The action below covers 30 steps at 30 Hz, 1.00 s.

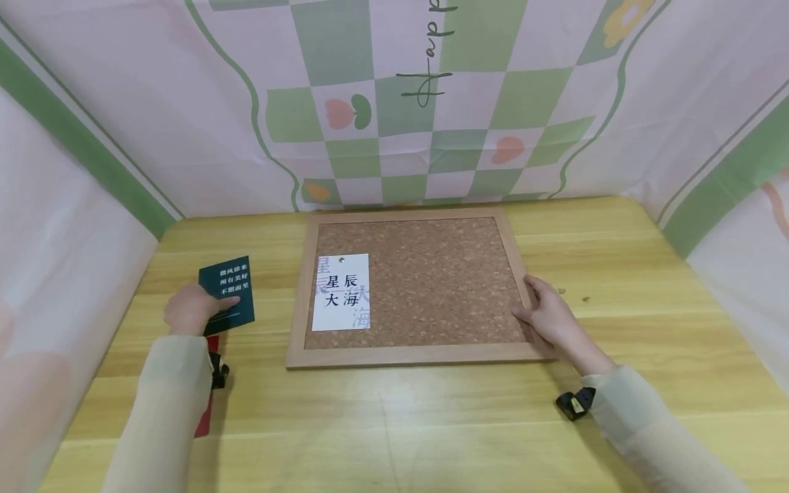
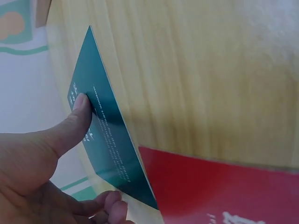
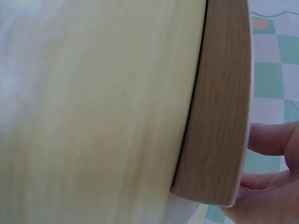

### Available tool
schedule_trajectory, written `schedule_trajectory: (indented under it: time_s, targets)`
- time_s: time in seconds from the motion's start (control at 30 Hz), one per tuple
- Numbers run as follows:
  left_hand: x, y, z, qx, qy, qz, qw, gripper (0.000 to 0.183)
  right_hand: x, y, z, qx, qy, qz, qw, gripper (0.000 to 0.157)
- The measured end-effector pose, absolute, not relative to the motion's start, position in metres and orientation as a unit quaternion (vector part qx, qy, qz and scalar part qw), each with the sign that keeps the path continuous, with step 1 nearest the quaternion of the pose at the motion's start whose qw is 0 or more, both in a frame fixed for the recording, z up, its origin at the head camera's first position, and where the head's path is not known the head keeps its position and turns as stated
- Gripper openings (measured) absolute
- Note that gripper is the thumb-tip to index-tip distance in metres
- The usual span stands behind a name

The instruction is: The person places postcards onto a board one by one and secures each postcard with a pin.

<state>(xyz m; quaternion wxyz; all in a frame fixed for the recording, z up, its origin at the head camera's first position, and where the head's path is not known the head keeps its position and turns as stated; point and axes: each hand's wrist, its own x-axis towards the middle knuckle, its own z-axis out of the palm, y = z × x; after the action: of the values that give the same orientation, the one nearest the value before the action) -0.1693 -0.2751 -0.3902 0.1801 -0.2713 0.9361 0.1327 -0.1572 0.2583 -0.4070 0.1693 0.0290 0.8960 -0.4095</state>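
My left hand [image 1: 192, 308] pinches a dark green card [image 1: 237, 281] with white writing, at the left of the table. In the left wrist view the thumb lies across the face of the green card [image 2: 105, 140], which stands tilted. My right hand [image 1: 551, 316] grips the right side of a wood-framed cork board [image 1: 431, 287], thumb on top of the frame. A white card [image 1: 341, 311] with dark characters is on the board's left part, a small round pin [image 1: 342, 259] at its top. In the right wrist view the frame's wooden edge [image 3: 217, 107] hides part of that hand.
A red card [image 2: 224, 186] lies beside the green one, mostly under the left forearm in the head view. Two small specks [image 1: 585, 299] sit on the wooden table [image 1: 382, 424] right of the board. Patterned cloth [image 1: 407, 103] hangs behind and at both sides.
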Motion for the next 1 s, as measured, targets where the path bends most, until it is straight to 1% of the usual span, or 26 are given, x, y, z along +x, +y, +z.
schedule_trajectory:
  time_s: [0.23, 0.3, 0.47, 0.5, 0.57, 0.67, 0.77, 0.93, 1.0]
  targets:
    - [-0.164, -0.282, -0.391, -0.246, 0.942, 0.171, 0.152, 0.077, -0.157, 0.259, -0.407, 0.027, 0.897, -0.409, 0.166, 0.076]
    - [-0.163, -0.283, -0.392, -0.248, 0.939, 0.189, 0.145, 0.072, -0.157, 0.259, -0.407, 0.024, 0.897, -0.410, 0.166, 0.076]
    - [-0.163, -0.283, -0.392, -0.252, 0.931, 0.242, 0.106, 0.045, -0.157, 0.260, -0.407, 0.026, 0.897, -0.408, 0.167, 0.077]
    - [-0.163, -0.282, -0.391, -0.253, 0.930, 0.249, 0.099, 0.042, -0.157, 0.260, -0.407, 0.027, 0.896, -0.409, 0.167, 0.077]
    - [-0.165, -0.281, -0.387, -0.248, 0.929, 0.260, 0.089, 0.040, -0.157, 0.260, -0.407, 0.028, 0.897, -0.408, 0.167, 0.077]
    - [-0.171, -0.278, -0.386, -0.258, 0.921, 0.286, 0.066, 0.044, -0.157, 0.260, -0.406, 0.025, 0.901, -0.401, 0.164, 0.077]
    - [-0.176, -0.272, -0.386, -0.264, 0.911, 0.317, 0.018, 0.047, -0.158, 0.260, -0.406, 0.025, 0.901, -0.400, 0.164, 0.078]
    - [-0.179, -0.256, -0.378, -0.250, 0.904, 0.339, -0.072, 0.043, -0.157, 0.260, -0.405, 0.023, 0.898, -0.408, 0.164, 0.078]
    - [-0.180, -0.249, -0.375, -0.243, 0.901, 0.346, -0.096, 0.042, -0.157, 0.260, -0.406, 0.021, 0.899, -0.407, 0.163, 0.078]
